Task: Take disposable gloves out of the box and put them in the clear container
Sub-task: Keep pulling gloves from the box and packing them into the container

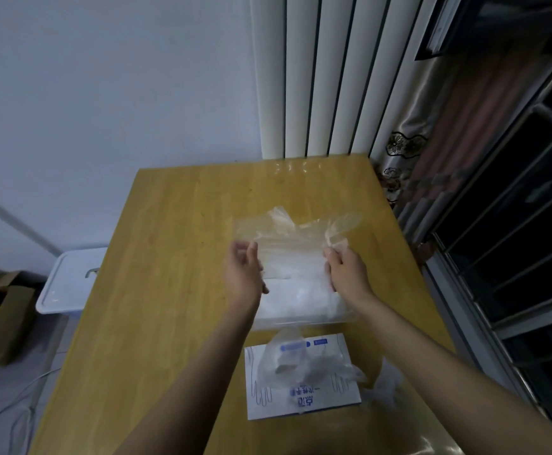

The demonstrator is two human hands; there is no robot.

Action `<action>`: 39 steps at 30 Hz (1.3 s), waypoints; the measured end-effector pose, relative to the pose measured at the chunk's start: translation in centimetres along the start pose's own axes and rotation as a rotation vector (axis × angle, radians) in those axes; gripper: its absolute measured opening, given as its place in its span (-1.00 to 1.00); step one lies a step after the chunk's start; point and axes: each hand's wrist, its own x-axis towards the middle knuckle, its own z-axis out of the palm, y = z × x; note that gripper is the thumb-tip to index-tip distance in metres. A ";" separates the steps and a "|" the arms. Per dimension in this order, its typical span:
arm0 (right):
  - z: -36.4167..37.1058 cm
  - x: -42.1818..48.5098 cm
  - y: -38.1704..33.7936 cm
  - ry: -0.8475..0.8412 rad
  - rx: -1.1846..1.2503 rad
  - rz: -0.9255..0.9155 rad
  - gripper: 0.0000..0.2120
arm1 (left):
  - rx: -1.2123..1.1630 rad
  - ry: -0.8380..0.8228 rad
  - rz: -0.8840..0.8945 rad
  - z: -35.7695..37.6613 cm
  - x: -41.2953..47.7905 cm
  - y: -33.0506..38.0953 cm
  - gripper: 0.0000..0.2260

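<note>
A thin clear disposable glove (296,236) is stretched flat between my two hands above the clear container (304,307). My left hand (243,272) pinches its left edge and my right hand (345,269) pinches its right edge. The container stands mid-table and holds a pile of crumpled white gloves. Nearer to me lies the white glove box (330,400) with blue print, and several gloves (301,361) bulge out of its top opening.
The wooden table (169,290) fills the middle of the view. More loose clear plastic (386,385) lies right of the box. A white lidded bin (71,284) stands on the floor at the left. A radiator and a curtain are behind the table.
</note>
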 end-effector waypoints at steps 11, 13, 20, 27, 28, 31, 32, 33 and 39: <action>0.0 2.8 2.5 -0.081 -0.802 -0.164 -0.85 | 1.034 -0.237 0.305 -0.7 3.0 -4.4 -0.87; 0.3 2.7 2.7 -0.127 -0.963 -0.204 -0.82 | 1.175 -0.284 0.345 -0.3 3.0 -4.6 -0.82; 1.6 3.7 3.1 -0.238 -1.210 -0.253 -0.61 | 1.543 -0.421 0.506 0.9 4.4 -5.8 -0.53; 1.4 2.4 1.3 0.098 -0.907 -0.777 -0.57 | 1.319 -0.419 0.408 1.7 4.3 -5.6 -0.42; 1.2 1.6 0.7 0.039 -0.799 -0.881 -0.58 | 1.274 -0.350 0.474 1.7 4.3 -5.6 -0.48; 0.8 0.3 -0.1 -0.210 -0.720 -0.986 -0.55 | 1.153 -0.321 0.671 1.4 4.1 -5.4 -0.70; 0.9 0.4 0.2 -0.288 -0.757 -0.937 -0.55 | 1.095 -0.418 0.658 1.5 3.9 -5.2 -0.72; 1.1 0.8 0.7 -0.358 -0.808 -0.846 -0.56 | 1.077 -0.542 0.622 1.7 3.7 -5.4 -0.70; 3.5 3.6 4.5 -0.646 -1.115 -0.325 -0.30 | 1.514 -0.982 0.371 3.6 4.7 -7.6 -0.25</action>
